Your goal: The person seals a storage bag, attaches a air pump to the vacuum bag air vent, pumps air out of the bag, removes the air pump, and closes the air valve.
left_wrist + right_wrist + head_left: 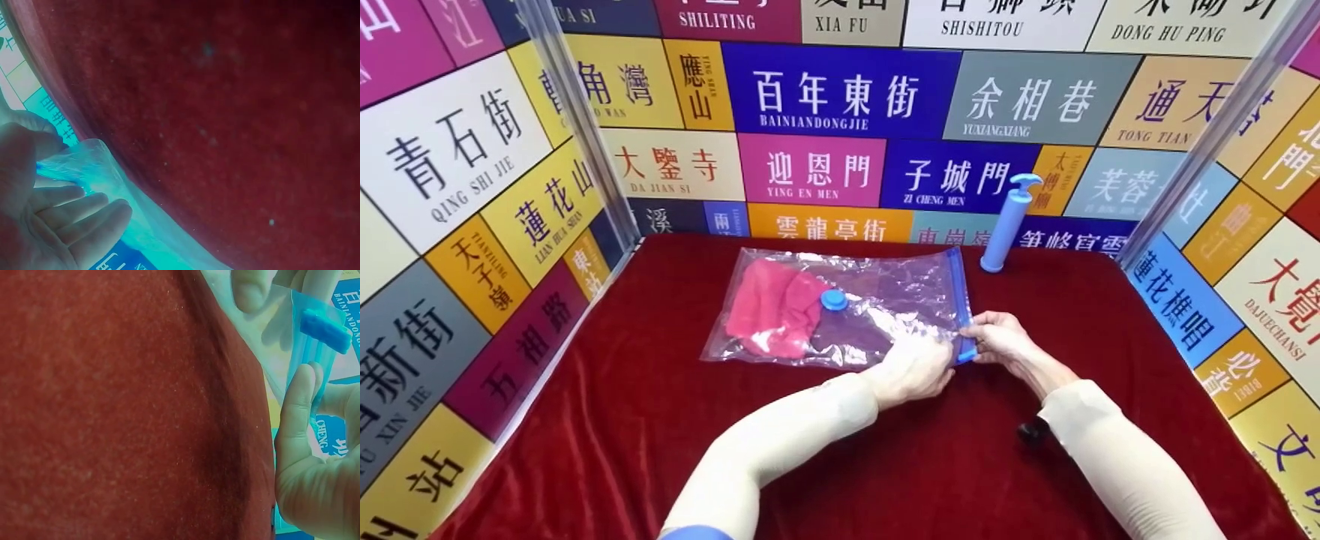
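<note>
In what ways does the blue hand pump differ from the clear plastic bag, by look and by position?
The blue hand pump stands upright on its base; the clear plastic bag lies mostly flat. The pump looks opaque, while the bag is see-through, with a pink cloth showing inside. The pump is narrow, whereas the bag spreads wide. Both have blue parts and sit on the dark red tablecloth.
</note>
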Demonstrator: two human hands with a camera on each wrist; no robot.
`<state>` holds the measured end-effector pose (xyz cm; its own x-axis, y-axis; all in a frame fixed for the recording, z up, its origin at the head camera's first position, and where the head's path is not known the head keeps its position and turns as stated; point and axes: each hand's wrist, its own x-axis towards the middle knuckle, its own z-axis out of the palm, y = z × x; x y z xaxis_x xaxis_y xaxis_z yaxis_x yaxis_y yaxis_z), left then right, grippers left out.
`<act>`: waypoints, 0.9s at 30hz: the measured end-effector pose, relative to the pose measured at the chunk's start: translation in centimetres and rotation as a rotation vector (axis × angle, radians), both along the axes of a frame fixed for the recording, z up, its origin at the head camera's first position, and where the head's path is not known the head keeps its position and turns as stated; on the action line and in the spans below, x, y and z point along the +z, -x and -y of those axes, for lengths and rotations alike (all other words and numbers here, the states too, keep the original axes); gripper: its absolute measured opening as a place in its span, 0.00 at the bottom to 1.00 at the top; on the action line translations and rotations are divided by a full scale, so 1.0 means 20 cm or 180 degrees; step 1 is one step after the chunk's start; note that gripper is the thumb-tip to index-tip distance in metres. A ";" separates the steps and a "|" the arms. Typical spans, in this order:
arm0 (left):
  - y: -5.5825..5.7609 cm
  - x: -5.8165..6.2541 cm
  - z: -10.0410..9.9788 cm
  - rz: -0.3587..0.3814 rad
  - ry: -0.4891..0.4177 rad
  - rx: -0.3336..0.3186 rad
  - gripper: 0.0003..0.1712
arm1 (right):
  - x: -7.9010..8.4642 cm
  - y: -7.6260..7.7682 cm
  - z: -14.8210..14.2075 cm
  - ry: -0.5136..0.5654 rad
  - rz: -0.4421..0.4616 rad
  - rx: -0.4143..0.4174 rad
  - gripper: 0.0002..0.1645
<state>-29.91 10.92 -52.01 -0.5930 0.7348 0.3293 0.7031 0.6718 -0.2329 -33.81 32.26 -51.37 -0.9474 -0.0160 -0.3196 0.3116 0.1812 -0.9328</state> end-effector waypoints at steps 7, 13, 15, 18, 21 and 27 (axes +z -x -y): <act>-0.03 0.00 -0.02 0.0029 -0.0153 0.0002 0.11 | -0.01 -0.02 0.00 0.0064 -0.0022 -0.0011 0.13; -0.04 0.00 -0.02 -0.0111 -0.0165 -0.0030 0.10 | -0.02 -0.03 0.00 0.0035 -0.0019 -0.0016 0.12; -0.04 0.00 -0.02 -0.0115 -0.0125 -0.0045 0.09 | -0.02 -0.03 0.00 -0.0002 -0.0025 -0.0021 0.13; -0.04 0.00 -0.02 -0.0104 -0.0080 -0.0057 0.06 | -0.03 -0.04 0.00 -0.0054 -0.0039 0.0014 0.13; -0.06 0.00 -0.01 -0.0063 -0.0005 -0.0083 0.05 | -0.03 -0.05 0.00 -0.0107 -0.0045 0.0065 0.13; -0.08 -0.01 0.02 0.0135 0.0099 -0.0150 0.03 | -0.04 -0.09 0.01 -0.0309 -0.0071 0.0189 0.15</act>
